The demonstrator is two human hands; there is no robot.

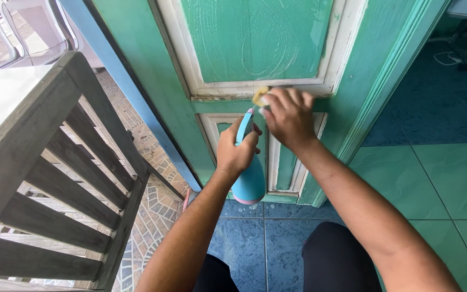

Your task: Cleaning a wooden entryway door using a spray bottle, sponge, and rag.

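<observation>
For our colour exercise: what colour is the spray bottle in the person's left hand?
Light blue with a pink base; the spray bottle shows best in the head view.

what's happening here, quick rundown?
A person crouches in front of a green panelled wooden door. The right hand presses a small yellow sponge against the white moulding between the upper and lower panels. The left hand grips a light blue spray bottle by its neck, held upright just in front of the lower panel. Soapy swirl marks show on the upper panel. A dark slatted wooden bench stands to the left, over a blue tiled floor.
</observation>
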